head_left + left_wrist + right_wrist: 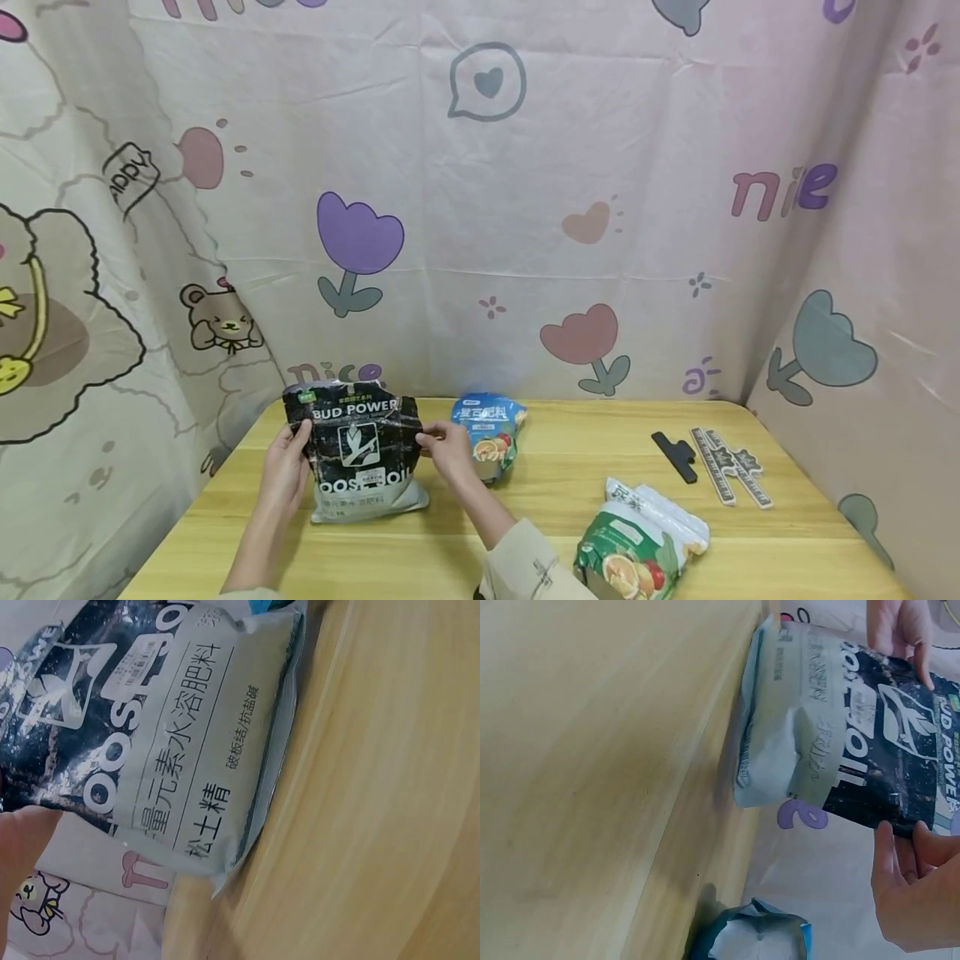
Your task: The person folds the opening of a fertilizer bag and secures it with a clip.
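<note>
A black and pale grey fertilizer bag (356,450) printed BUD POWER is upright at the left of the table, its lower edge at the tabletop. My left hand (287,467) pinches its left side, thumb on the front. On the opposite side my right hand (450,450) grips the edge between thumb and fingers. In the left wrist view the pale lower part of the bag (191,742) shows, with part of the left hand (22,840) beside it. The right wrist view has both hands on the bag's two sides, with the right hand (915,889) nearer.
Behind the right hand stands a blue fertilizer bag (489,425). A green and white bag (637,542) lies at the front right. Farther right are a black clip (675,457) and two white ruler-like pieces (714,471). A patterned curtain (480,208) encloses the wooden table (787,558).
</note>
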